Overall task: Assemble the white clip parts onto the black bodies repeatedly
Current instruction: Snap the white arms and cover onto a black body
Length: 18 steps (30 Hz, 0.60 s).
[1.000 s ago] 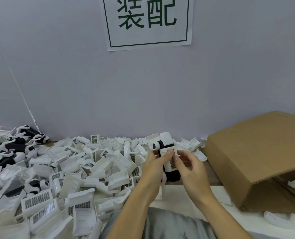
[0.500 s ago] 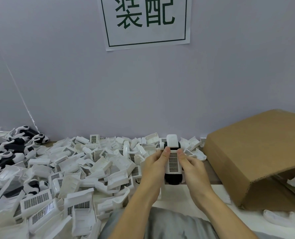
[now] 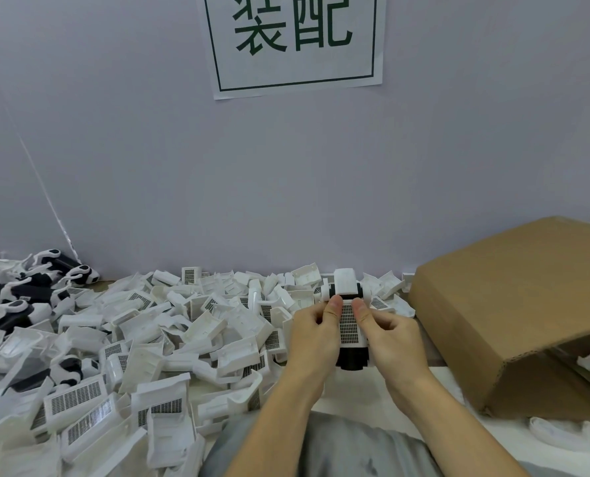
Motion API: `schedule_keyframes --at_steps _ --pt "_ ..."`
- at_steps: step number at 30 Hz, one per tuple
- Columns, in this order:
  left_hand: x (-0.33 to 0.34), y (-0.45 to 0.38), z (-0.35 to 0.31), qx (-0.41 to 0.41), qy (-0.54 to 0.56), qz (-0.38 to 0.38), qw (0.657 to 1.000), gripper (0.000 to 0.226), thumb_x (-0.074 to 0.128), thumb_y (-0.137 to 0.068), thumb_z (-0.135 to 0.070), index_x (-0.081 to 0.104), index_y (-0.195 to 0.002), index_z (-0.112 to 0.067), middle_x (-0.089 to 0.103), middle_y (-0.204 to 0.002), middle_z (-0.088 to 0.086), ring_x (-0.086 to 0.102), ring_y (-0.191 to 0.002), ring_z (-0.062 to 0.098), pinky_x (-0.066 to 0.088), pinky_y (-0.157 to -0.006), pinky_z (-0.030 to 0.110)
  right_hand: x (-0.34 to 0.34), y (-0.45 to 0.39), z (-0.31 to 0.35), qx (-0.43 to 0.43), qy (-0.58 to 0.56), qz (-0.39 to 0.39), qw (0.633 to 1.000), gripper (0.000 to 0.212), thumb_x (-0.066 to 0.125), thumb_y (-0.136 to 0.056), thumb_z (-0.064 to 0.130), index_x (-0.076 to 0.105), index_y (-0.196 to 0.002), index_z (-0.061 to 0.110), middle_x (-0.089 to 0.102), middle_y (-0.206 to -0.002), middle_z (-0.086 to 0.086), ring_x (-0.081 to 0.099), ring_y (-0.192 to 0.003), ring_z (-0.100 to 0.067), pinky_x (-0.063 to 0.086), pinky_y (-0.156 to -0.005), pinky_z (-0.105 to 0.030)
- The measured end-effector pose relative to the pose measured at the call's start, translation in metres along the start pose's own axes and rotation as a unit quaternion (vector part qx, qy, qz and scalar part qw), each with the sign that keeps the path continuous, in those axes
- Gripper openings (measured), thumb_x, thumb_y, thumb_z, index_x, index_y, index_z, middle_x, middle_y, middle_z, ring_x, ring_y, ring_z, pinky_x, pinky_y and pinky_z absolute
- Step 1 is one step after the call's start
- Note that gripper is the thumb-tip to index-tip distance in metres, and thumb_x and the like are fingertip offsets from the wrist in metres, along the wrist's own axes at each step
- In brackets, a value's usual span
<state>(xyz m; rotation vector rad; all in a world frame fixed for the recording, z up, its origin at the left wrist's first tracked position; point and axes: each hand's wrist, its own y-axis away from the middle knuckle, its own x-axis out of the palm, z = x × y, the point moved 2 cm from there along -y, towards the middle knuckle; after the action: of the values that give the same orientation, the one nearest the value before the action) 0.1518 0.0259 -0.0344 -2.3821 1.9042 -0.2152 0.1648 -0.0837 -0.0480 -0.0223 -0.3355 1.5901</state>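
You held one black body (image 3: 353, 358) at the lower centre of the frame, above the near edge of the worktop (image 3: 362, 402), with a white clip part (image 3: 350, 325) lying along its top, grille side up. Your left hand (image 3: 316, 340) gripped the assembly from the left and your right hand (image 3: 391, 342) gripped it from the right, fingers curled round its sides, and both thumbs pressed on the upper end of the clip part, side by side. A white hinged end (image 3: 344, 285) stuck out beyond your thumbs toward the wall. To the left of your hands, a heap of loose white clip parts (image 3: 142, 342) covered the worktop. Finished black-and-white units (image 3: 28, 290) lay piled at the far left edge. A cardboard box (image 3: 517, 304) sat on its side at the right, and a sign (image 3: 293, 39) with green characters hung at upper centre.
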Motion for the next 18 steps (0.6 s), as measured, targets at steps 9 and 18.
schedule_keyframes --at_steps 9,18 --pt "-0.0013 -0.0009 0.0027 -0.006 0.035 0.039 0.999 0.017 0.062 -0.1 -0.015 0.077 -0.109 -0.013 0.079 -0.098 0.007 0.076 -0.094 0.02 0.06 -0.069 0.025 -0.0055 -0.005 -0.0068 0.042 -0.077 -0.004 0.996 0.038 0.065 -0.086 0.044 0.081 -0.091 0.011 0.077 -0.096 -0.017 0.075 -0.092 -0.033 0.06 -0.08 -0.055" --pt "-0.0046 -0.0007 -0.0015 0.029 -0.003 -0.009 1.0 0.018 0.06 -0.101 -0.012 0.075 -0.103 -0.022 0.078 -0.09 -0.005 0.074 -0.084 0.006 0.059 -0.074 0.02 -0.0061 -0.0062 -0.0062 -0.038 0.07 0.005 0.997 0.021 0.059 -0.1 0.012 0.075 -0.096 0.025 0.078 -0.084 0.011 0.074 -0.082 -0.006 0.056 -0.066 -0.016"
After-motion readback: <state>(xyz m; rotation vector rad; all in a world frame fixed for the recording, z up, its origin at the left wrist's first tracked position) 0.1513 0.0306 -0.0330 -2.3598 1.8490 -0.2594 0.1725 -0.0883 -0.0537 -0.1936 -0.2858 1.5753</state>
